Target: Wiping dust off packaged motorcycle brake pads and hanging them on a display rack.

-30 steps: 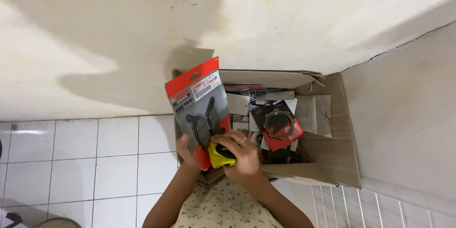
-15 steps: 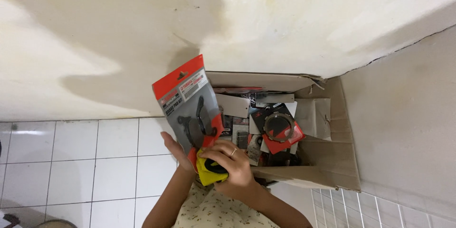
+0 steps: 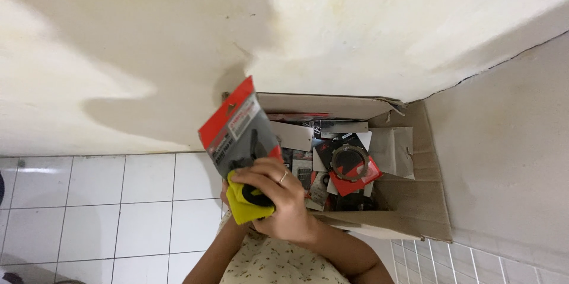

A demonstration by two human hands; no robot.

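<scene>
A flat red and grey blister pack [image 3: 237, 127] with dark parts inside is held up over the left end of an open cardboard box [image 3: 415, 213]. My right hand [image 3: 281, 201] lies across the pack's lower part with a yellow cloth [image 3: 244, 204] pressed under its fingers; a ring shows on one finger. My left hand [image 3: 225, 192] is almost hidden behind the pack and holds it from the back. The box holds several more packs, one red card with a metal ring [image 3: 348, 164] on top.
The box stands in a corner against a cream wall [image 3: 178, 35], with a second wall [image 3: 510, 159] on the right. White floor tiles [image 3: 106, 207] lie to the left. My patterned sleeve [image 3: 278, 263] fills the bottom middle.
The pack has tilted and shifted a little left and down. My right hand with the yellow cloth has slid up over its lower part, covering more of it.
</scene>
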